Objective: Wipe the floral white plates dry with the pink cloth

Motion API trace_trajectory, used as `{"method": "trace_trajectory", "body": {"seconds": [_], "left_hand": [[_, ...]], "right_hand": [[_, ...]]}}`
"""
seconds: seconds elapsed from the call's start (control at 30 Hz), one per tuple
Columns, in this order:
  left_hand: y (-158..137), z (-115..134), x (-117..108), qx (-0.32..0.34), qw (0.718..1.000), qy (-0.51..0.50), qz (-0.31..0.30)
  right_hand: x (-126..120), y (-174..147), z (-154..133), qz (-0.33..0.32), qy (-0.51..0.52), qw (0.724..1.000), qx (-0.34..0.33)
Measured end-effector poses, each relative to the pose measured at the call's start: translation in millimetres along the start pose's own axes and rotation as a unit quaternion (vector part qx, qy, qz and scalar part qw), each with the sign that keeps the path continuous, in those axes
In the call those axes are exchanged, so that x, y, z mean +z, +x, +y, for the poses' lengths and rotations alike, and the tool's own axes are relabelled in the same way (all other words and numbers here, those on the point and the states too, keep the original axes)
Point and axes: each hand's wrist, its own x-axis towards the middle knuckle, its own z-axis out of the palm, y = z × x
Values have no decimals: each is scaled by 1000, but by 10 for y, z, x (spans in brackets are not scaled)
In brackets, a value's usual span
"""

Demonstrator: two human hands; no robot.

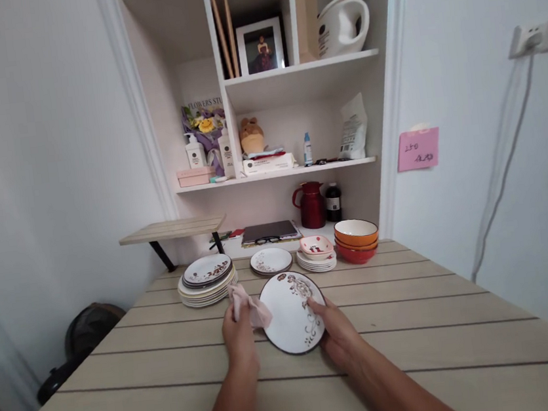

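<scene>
A white plate (286,316) with a dark rim and brown floral pattern is tilted up over the slatted table, facing me. My right hand (336,331) grips its right edge, thumb on the face and fingers behind. In my left hand (239,331) a pale pink cloth (252,308) is bunched, touching or very near the plate's left edge. Behind the plate, a smaller stack of floral plates (271,260) lies on the table. To its left rises a taller stack of plates (207,280), dark-rimmed ones on top of pale ones.
Small white dishes (317,263) carry a pink patterned bowl (316,247), beside stacked orange and red bowls (357,241). A low wooden riser (172,229) stands at the back left. Behind the table, a shelf unit (298,71) holds a red jug (311,205) and a dark bottle (334,202).
</scene>
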Motion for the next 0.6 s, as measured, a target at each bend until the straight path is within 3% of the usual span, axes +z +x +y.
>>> {"method": "trace_trajectory", "body": {"seconds": [0.33, 0.6], "left_hand": [[23, 4, 14, -51, 995, -70, -44], [-91, 152, 81, 6, 984, -94, -149]], "right_hand": [[103, -85, -26, -66, 8, 997, -24], [88, -65, -112, -109, 28, 991, -66]]}}
